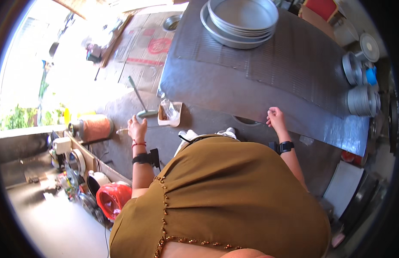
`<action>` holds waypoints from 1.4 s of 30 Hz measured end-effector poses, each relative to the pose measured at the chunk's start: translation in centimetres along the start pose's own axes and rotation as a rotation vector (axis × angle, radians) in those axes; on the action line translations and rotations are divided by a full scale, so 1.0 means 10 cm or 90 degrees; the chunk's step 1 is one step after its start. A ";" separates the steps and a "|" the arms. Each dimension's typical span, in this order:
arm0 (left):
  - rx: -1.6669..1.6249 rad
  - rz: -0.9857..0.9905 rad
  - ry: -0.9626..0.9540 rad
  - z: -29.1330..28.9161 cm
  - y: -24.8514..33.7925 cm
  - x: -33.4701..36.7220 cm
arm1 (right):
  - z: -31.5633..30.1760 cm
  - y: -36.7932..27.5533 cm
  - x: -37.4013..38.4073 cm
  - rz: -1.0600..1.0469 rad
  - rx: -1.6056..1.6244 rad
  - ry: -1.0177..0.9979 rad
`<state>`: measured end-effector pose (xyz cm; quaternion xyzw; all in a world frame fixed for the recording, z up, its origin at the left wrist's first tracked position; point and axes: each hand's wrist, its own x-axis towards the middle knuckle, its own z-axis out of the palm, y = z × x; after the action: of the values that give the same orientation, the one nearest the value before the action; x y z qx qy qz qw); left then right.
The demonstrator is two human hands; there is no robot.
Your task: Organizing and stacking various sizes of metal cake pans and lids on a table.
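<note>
One spread left hand (137, 128), green tool (147, 114) just beyond, right hand (275, 117) (fingers curled) beside table (216, 88).

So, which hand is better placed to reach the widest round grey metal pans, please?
Probably the right hand: it appears beside the shiny grey table, nearer the pans; the left hand is farther left.

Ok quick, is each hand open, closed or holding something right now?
Left hand: open, nothing visible in it.
Right hand: loosely curled, nothing visible in it; cannot tell if fully closed.
</note>
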<state>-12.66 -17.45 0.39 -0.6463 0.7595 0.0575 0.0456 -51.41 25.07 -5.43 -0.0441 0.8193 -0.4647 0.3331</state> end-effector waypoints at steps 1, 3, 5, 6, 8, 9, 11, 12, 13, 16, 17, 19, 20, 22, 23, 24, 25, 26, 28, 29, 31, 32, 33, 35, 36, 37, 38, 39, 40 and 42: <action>0.013 0.003 -0.010 0.00 0.17 -0.06 | -0.15 0.02 -0.03 -0.001 0.010 0.013; -0.006 0.055 -0.007 0.06 0.51 -0.12 | -0.47 0.06 -0.08 0.023 0.064 0.087; -0.059 0.140 -0.015 0.09 0.87 -0.21 | -0.68 0.22 -0.16 0.033 0.097 0.111; -0.092 0.205 -0.003 0.20 1.01 -0.18 | -0.77 0.34 -0.21 0.046 0.087 0.125; -0.186 0.355 0.002 0.22 1.49 -0.25 | -0.83 0.57 -0.37 0.069 0.097 0.166; -0.221 0.424 -0.026 0.20 1.76 -0.27 | -0.84 0.70 -0.53 0.081 0.090 0.190; -0.252 0.548 -0.068 0.21 2.12 -0.26 | -0.80 1.02 -0.84 0.078 0.080 0.255; -0.286 0.626 -0.099 0.23 2.33 -0.27 | -0.68 1.06 -0.96 0.047 0.089 0.282; -0.286 0.633 -0.142 0.25 2.52 -0.31 | -0.55 1.09 -1.13 0.023 0.053 0.350; -0.190 0.814 -0.124 0.48 3.07 -0.23 | -0.28 1.05 -1.63 0.118 0.069 0.395; -0.170 0.851 -0.153 0.57 3.30 -0.25 | -0.19 1.16 -1.81 0.131 0.081 0.436; -0.190 0.863 -0.264 0.54 3.80 -0.62 | 0.02 1.42 -2.23 0.218 0.037 0.489; -0.206 0.841 -0.367 0.51 4.09 -0.91 | 0.16 1.84 -2.41 0.197 -0.040 0.549; -0.211 1.092 -0.106 0.83 4.51 -1.18 | 0.26 2.27 -2.63 0.166 -0.175 0.601; -0.208 1.091 -0.117 0.92 4.73 -1.38 | 0.20 2.33 -2.73 0.163 -0.230 0.606; -0.202 1.088 -0.126 0.93 4.95 -1.54 | 0.19 2.39 -2.76 0.156 -0.225 0.603; -0.136 1.050 -0.117 0.89 5.20 -1.69 | 0.14 2.45 -2.76 0.195 -0.101 0.627; -0.067 1.014 -0.113 0.88 5.40 -1.82 | 0.10 2.50 -2.76 0.239 0.027 0.645; -0.032 0.939 -0.097 0.91 5.71 -2.04 | -0.10 2.48 -2.73 0.263 0.204 0.649; -0.005 0.864 -0.085 0.93 5.80 -2.13 | -0.23 2.46 -2.68 0.288 0.374 0.649; 0.026 0.775 -0.111 1.03 5.92 -2.43 | -0.62 2.53 -2.62 0.288 0.393 0.638; 0.055 0.685 -0.132 1.06 5.96 -2.54 | -0.88 2.58 -2.56 0.284 0.415 0.625; 0.067 0.696 -0.132 1.12 6.00 -2.56 | -1.19 2.70 -2.46 0.278 0.409 0.624; 0.106 0.705 -0.147 1.19 6.06 -2.47 | -1.86 2.98 -2.22 0.235 0.366 0.641; 0.139 0.706 -0.163 1.20 6.08 -2.42 | -2.37 3.04 -2.14 0.198 0.134 0.528; 0.142 0.689 -0.159 1.20 6.06 -2.36 | -2.80 2.85 -1.96 0.145 0.152 0.568; 0.180 0.670 -0.164 1.21 6.06 -2.34 | -3.27 2.63 -1.76 0.091 0.167 0.611; 0.216 0.659 -0.174 1.20 6.12 -2.37 | -3.76 2.55 -1.59 0.009 -0.014 0.646; 0.216 0.642 -0.175 1.19 6.12 -2.33 | -4.21 2.08 -1.46 -0.074 -0.135 0.668; 0.227 0.614 -0.182 1.19 6.13 -2.40 | -5.02 1.57 -1.12 -0.189 -0.179 0.666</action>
<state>-69.33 17.43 -6.17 -0.1918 0.9546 0.0298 0.2261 -68.45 74.98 5.19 0.0333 0.9142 -0.3533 -0.1958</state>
